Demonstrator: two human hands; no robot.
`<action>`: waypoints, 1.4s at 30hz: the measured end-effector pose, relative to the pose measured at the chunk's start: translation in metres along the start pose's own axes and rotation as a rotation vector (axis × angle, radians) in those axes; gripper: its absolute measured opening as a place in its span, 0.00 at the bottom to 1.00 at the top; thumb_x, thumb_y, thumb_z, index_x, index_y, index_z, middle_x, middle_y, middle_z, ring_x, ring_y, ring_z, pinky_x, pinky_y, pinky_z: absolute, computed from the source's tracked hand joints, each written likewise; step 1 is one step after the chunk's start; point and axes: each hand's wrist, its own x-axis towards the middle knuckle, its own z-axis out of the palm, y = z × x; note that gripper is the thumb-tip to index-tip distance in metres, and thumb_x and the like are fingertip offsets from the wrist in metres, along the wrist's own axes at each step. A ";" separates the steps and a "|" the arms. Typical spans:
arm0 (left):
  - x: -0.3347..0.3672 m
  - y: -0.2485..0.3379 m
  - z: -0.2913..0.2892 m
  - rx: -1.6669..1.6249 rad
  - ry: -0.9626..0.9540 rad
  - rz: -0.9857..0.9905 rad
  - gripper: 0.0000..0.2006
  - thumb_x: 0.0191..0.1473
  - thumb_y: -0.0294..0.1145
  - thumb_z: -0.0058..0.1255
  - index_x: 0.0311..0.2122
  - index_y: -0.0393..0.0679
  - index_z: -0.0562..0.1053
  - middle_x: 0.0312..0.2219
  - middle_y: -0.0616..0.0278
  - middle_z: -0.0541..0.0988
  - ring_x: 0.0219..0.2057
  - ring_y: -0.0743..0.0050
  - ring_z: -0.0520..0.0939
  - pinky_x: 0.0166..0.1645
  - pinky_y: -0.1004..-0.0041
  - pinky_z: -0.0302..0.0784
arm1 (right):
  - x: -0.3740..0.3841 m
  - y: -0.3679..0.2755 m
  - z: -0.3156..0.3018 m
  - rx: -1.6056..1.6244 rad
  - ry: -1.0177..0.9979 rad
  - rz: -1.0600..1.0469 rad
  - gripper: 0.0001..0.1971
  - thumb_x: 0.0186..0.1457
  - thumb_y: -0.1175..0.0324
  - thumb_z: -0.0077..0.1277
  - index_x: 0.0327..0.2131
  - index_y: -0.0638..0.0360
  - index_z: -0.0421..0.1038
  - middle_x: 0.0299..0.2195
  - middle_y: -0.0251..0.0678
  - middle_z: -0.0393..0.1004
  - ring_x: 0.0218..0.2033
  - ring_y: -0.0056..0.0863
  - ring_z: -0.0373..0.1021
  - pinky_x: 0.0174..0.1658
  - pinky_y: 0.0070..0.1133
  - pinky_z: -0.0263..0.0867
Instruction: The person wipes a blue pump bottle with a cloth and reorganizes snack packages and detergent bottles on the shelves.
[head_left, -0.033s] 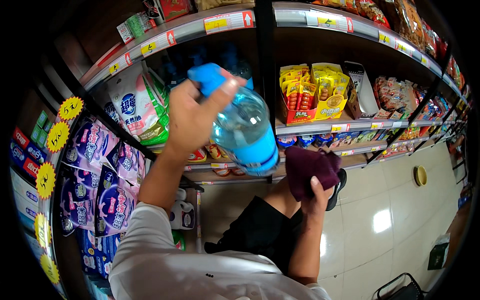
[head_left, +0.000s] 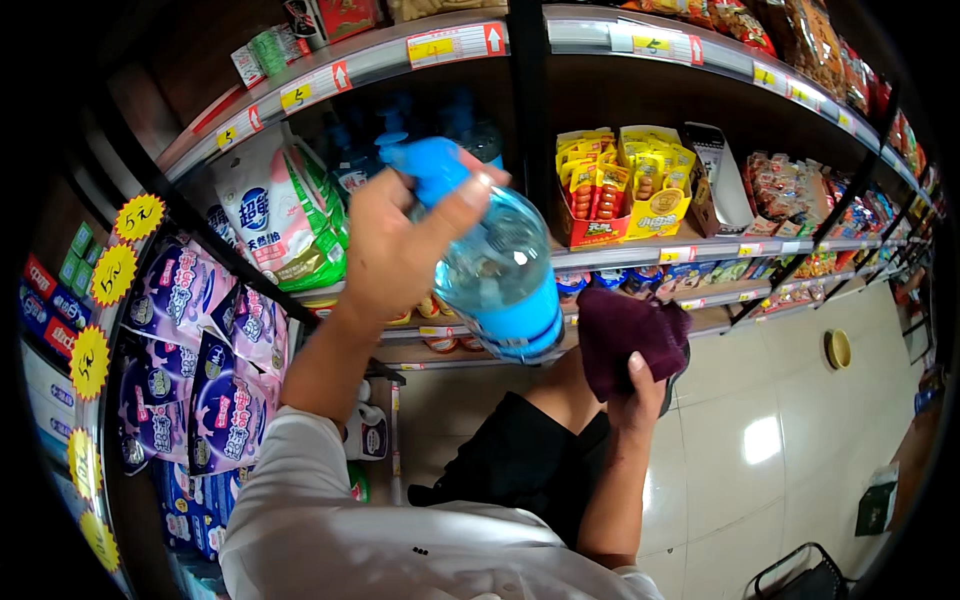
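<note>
Our left grip (head_left: 400, 250) is closed around the blue top (head_left: 430, 168) of a large clear bottle (head_left: 500, 250), the thumb lying along the near side of it and most of the fingers hidden behind. We hold this bottle in the air in front of the shelves, its top toward the upper left of the view and its base toward the lower right; pale liquid shows inside, and a blue label (head_left: 520, 318) wraps its lower part. Our right grip (head_left: 635, 397) is pinched on a folded maroon cloth (head_left: 622, 340), thumb on top, the other fingers mostly out of sight beneath. In the view, the cloth sits just beside the bottle's base, with a narrow gap between the two.

Behind the bottle we see more blue-topped bottles (head_left: 466, 125) standing on a shelf, in shadow. To their left leans a white, pink and green bag (head_left: 278, 205), and nearer us, at the left, purple packs (head_left: 160, 370) are stacked. To the right of a dark upright, the shelf carries a red box (head_left: 598, 232) and a yellow box (head_left: 655, 205), both filled with small snack packets. Below our arms are our black shorts (head_left: 510, 450), and beyond them pale floor tiles (head_left: 725, 440), where a yellow bowl (head_left: 838, 350) lies well apart from us.
</note>
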 end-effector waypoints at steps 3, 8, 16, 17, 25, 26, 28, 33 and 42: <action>-0.010 -0.006 0.028 -0.007 -0.106 -0.009 0.13 0.61 0.34 0.59 0.44 0.35 0.76 0.40 0.50 0.85 0.44 0.70 0.84 0.49 0.71 0.80 | -0.003 -0.021 0.002 -0.089 0.029 -0.062 0.33 0.59 0.65 0.54 0.65 0.68 0.57 0.60 0.48 0.68 0.61 0.43 0.67 0.64 0.36 0.64; -0.013 -0.042 0.087 -0.026 -0.158 0.027 0.13 0.58 0.38 0.64 0.39 0.37 0.80 0.31 0.64 0.83 0.34 0.81 0.82 0.42 0.76 0.79 | -0.003 -0.036 -0.003 -0.179 0.068 -0.117 0.25 0.61 0.72 0.52 0.61 0.66 0.64 0.57 0.42 0.71 0.59 0.35 0.69 0.64 0.33 0.61; -0.039 -0.087 0.147 0.208 -0.252 -0.047 0.20 0.56 0.47 0.64 0.39 0.36 0.79 0.33 0.50 0.85 0.36 0.56 0.87 0.43 0.64 0.80 | -0.012 -0.081 -0.020 -0.274 0.255 -0.145 0.21 0.59 0.70 0.54 0.55 0.65 0.66 0.49 0.42 0.75 0.50 0.35 0.75 0.55 0.31 0.71; -0.038 -0.091 0.150 0.208 -0.276 -0.043 0.21 0.56 0.47 0.64 0.40 0.36 0.79 0.33 0.50 0.85 0.36 0.55 0.87 0.44 0.63 0.80 | -0.012 -0.086 -0.019 -0.289 0.283 -0.168 0.21 0.59 0.71 0.54 0.55 0.65 0.67 0.48 0.41 0.76 0.50 0.34 0.75 0.54 0.30 0.72; -0.036 -0.110 0.138 -0.015 -0.406 0.040 0.25 0.54 0.46 0.65 0.48 0.34 0.76 0.42 0.43 0.82 0.44 0.48 0.84 0.51 0.61 0.78 | -0.002 -0.096 -0.023 -0.511 0.387 -0.286 0.22 0.57 0.82 0.51 0.56 0.67 0.69 0.50 0.39 0.76 0.51 0.29 0.73 0.57 0.26 0.67; -0.039 -0.110 0.135 -0.043 -0.378 0.024 0.26 0.53 0.45 0.66 0.49 0.34 0.76 0.43 0.44 0.82 0.46 0.49 0.84 0.52 0.62 0.78 | -0.002 -0.093 -0.021 -0.516 0.354 -0.290 0.23 0.56 0.83 0.51 0.57 0.67 0.68 0.52 0.40 0.75 0.53 0.32 0.73 0.59 0.28 0.67; -0.051 -0.128 0.138 -0.111 -0.263 0.079 0.28 0.53 0.44 0.66 0.52 0.34 0.75 0.44 0.50 0.82 0.46 0.59 0.83 0.54 0.64 0.76 | -0.009 -0.082 -0.016 -0.502 0.248 -0.265 0.23 0.56 0.85 0.49 0.57 0.68 0.69 0.56 0.42 0.74 0.56 0.34 0.72 0.62 0.30 0.66; -0.076 -0.150 0.140 -0.195 -0.089 0.173 0.37 0.50 0.53 0.70 0.57 0.36 0.71 0.54 0.50 0.75 0.56 0.55 0.77 0.61 0.63 0.71 | 0.004 -0.051 -0.004 -0.672 -0.070 -0.225 0.21 0.63 0.70 0.48 0.59 0.68 0.70 0.68 0.47 0.61 0.68 0.38 0.59 0.68 0.28 0.55; -0.119 -0.215 0.140 -0.268 -0.352 -0.155 0.67 0.26 0.52 0.83 0.69 0.37 0.52 0.60 0.48 0.69 0.62 0.55 0.71 0.66 0.61 0.66 | 0.015 -0.048 -0.007 -0.625 -0.122 -0.253 0.28 0.58 0.68 0.53 0.62 0.68 0.66 0.67 0.48 0.61 0.69 0.41 0.57 0.69 0.32 0.52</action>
